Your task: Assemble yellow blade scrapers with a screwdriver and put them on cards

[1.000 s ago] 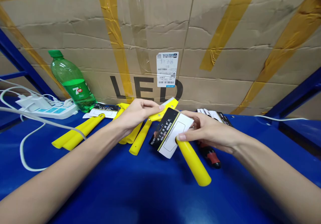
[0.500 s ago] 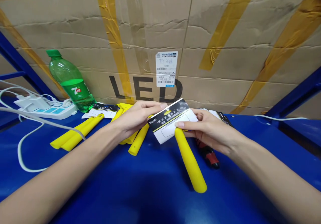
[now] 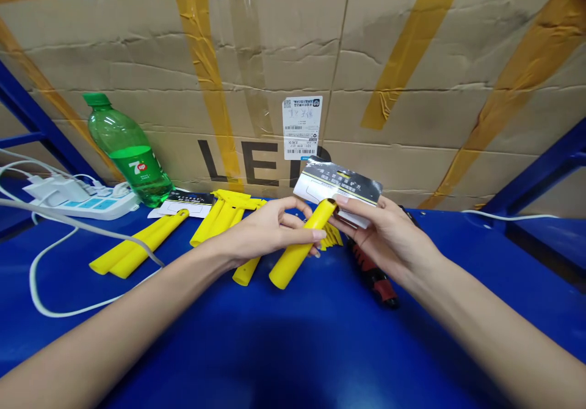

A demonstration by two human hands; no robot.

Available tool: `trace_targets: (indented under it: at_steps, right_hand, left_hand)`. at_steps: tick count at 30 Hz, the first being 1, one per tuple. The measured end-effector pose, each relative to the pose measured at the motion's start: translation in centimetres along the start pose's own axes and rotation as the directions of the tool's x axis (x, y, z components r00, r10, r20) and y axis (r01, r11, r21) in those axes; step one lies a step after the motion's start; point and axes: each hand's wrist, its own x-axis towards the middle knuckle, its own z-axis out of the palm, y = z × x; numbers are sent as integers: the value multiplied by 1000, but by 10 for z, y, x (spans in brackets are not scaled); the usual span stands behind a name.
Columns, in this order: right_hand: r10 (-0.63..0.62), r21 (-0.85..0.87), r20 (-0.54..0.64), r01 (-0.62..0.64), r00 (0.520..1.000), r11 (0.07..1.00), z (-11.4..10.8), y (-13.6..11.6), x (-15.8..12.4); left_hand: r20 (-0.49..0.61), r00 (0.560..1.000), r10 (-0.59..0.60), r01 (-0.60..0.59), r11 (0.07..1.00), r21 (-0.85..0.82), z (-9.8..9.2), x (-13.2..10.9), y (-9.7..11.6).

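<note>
My left hand (image 3: 270,232) is closed around the yellow handle (image 3: 297,247) of a plastic scraper, lifted a little above the blue table (image 3: 284,348). My right hand (image 3: 384,235) pinches the scraper's head end, which is covered by a white and black printed card (image 3: 337,188). The handle points down and left towards me. Several more yellow scrapers (image 3: 220,217) lie on the table just behind my left hand.
A green soda bottle (image 3: 130,152) stands at the back left beside a white power strip (image 3: 86,204) with white cables (image 3: 50,287). A red and black screwdriver (image 3: 373,275) lies under my right hand. A taped cardboard box (image 3: 412,79) closes off the back.
The scraper has swung round: its handle moved from lower right to lower left, and my left hand let go of the blade end and gripped the handle. The card rose with my right hand.
</note>
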Motion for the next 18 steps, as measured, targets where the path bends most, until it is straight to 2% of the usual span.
trace_targets:
  at_steps: [4,9,15,18]
  right_hand:
    - [40,-54,8,-39,999,998,-10,1,5]
    - [57,-156,-40,-63,998,986,-24,-5,14]
    - [42,-222,57,-28,998,975,-29,-11,14]
    - [91,-249,144,-53,985,967,-28,-14,11]
  left_hand:
    - [-50,998,-32,37,994,103,-1,-1,1]
    - [-10,998,70,-63,946,318,-8,-1,-1]
    - [-4,990,140,-126,902,412,-13,2,-4]
    - [-26,981,192,-153,852,500,-11,1,-2]
